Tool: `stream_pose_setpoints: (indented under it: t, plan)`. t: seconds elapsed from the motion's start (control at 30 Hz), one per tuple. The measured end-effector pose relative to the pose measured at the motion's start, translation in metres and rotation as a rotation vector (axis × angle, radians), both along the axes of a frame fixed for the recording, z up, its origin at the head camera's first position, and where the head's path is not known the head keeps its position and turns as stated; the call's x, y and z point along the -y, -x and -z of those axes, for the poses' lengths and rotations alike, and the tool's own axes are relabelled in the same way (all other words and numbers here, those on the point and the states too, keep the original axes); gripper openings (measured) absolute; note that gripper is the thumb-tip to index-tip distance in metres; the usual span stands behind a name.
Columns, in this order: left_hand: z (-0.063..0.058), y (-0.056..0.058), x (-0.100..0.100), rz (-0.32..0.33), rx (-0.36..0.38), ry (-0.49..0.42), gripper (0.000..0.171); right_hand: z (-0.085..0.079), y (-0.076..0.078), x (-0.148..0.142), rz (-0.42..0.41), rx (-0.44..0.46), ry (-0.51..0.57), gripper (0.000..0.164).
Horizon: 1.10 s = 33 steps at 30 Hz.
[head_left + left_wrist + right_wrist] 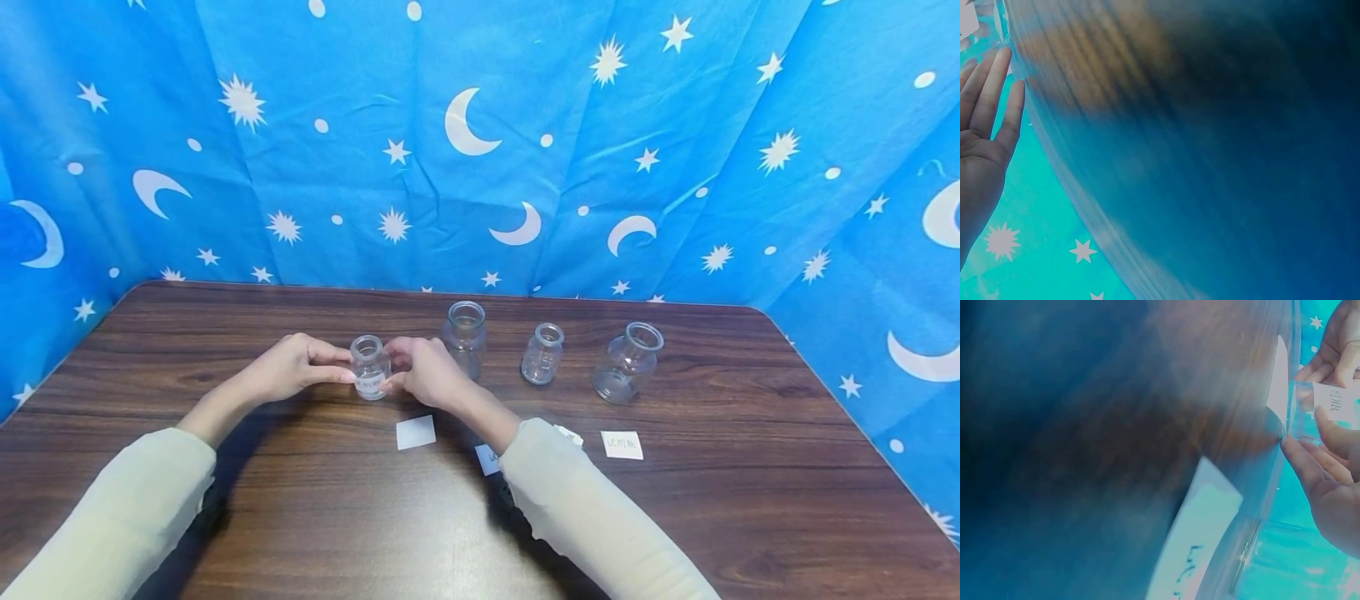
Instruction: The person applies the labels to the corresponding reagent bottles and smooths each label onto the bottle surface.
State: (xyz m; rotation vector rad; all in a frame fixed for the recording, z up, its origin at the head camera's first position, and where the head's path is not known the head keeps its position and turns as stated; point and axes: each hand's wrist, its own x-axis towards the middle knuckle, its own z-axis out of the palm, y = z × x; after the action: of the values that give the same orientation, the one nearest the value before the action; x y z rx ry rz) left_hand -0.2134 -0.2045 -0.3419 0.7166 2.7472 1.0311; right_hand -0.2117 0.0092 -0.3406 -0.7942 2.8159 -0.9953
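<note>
A small clear glass jar [366,350] with a white label [370,384] stands upright left of the table's middle. My left hand [296,367] touches its left side with thumb and index finger, its other fingers stretched out in the left wrist view. On the opposite side, my right hand [431,372] holds the jar, its thumb on the label and its fingers behind. Handwriting on the label [1335,403] shows in the right wrist view, too small to read. A blank-looking white paper slip [416,432] lies just in front of the right hand.
Behind and right of the right hand stand three more glass jars: a tall one [467,333], a small one [542,357] and a wide one [628,367]. A written slip [622,445] lies before them. My right sleeve partly covers another slip [487,459] and white paper [570,435].
</note>
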Motion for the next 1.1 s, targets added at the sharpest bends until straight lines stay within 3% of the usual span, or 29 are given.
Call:
stream_pose_setpoints:
  t: [0.23, 0.47, 0.77, 0.9, 1.1]
  plan:
    - [0.000, 0.003, 0.000, 0.019, 0.023, -0.010, 0.038, -0.001, 0.001, -0.001, -0.012, -0.039, -0.046, 0.038]
    - [-0.001, 0.002, 0.001, 0.030, -0.001, -0.005, 0.039, 0.001, 0.001, 0.000, -0.005, -0.034, -0.055, 0.033]
    - [-0.002, 0.003, 0.002, 0.033, 0.050, -0.012, 0.042, -0.001, -0.003, -0.003, -0.034, -0.025, -0.080, 0.029]
    - [-0.008, 0.001, 0.002, 0.030, 0.080, 0.004, 0.047, -0.003, -0.005, -0.011, -0.067, 0.022, -0.059, 0.027]
    - [-0.015, -0.005, 0.004, 0.037, 0.079, 0.026, 0.047, -0.012, -0.007, -0.033, -0.161, 0.192, 0.069, 0.029]
